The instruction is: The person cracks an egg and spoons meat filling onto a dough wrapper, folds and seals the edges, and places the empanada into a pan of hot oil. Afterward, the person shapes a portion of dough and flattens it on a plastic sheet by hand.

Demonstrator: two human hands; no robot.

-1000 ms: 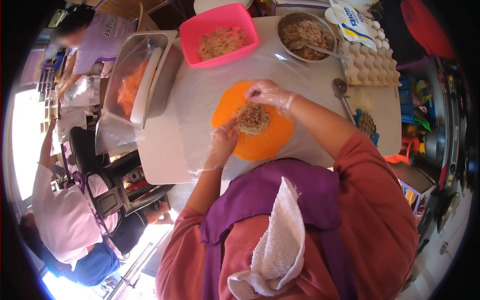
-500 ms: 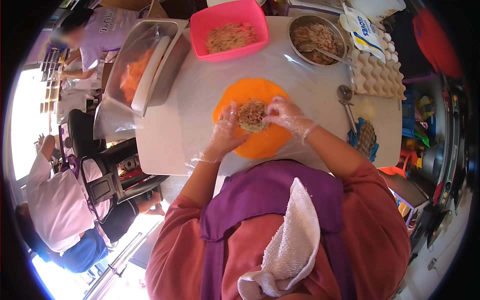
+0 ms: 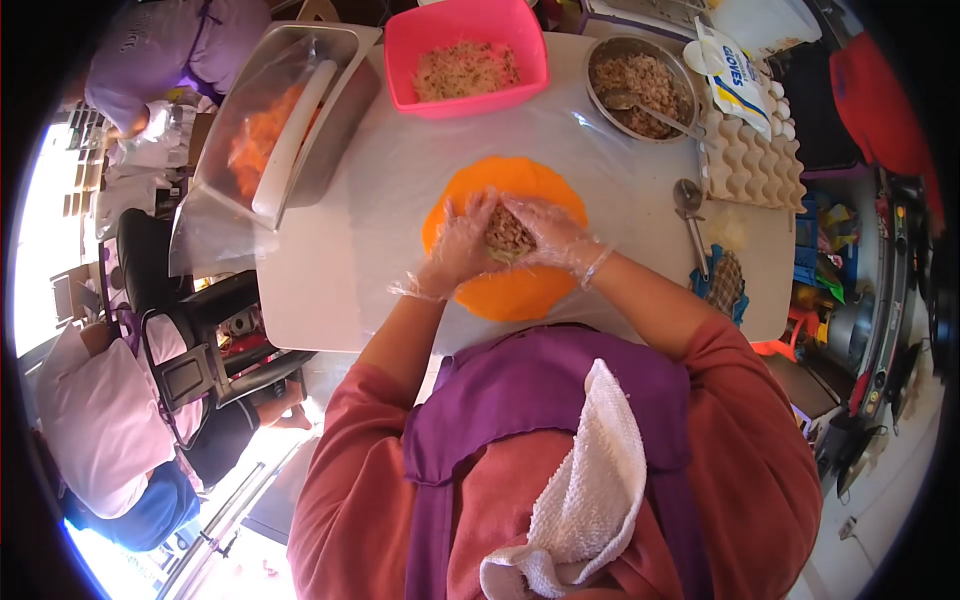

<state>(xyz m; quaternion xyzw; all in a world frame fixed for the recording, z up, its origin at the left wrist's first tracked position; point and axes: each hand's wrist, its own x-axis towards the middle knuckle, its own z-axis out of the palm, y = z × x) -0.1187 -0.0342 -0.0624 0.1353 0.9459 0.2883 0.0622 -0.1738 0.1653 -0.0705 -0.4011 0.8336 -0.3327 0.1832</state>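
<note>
A flat orange round of what looks like dough (image 3: 515,298) lies on the plastic-covered table. On its middle sits a small mound of filling (image 3: 509,236), brownish and meat-like on top with paler shreds at its lower edge. My left hand (image 3: 458,242), in a clear plastic glove, curves round the left side of the mound. From the right, my right hand (image 3: 556,236), gloved the same way, cups the other side. The fingertips of both hands come together at the far side of the filling, partly hiding it.
At the back stand a pink tub (image 3: 398,70) of pale shredded filling and a metal bowl (image 3: 596,88) of meat mixture with a spoon. A metal pan (image 3: 340,110) holds orange pieces and a white roller. Right are egg trays (image 3: 750,170), a metal utensil (image 3: 695,225) and a cloth (image 3: 728,285). Two people are left.
Both hands have closed in around the filling, the right moving left from its edge and the left wrapping closer. The co-worker at upper left has leaned over.
</note>
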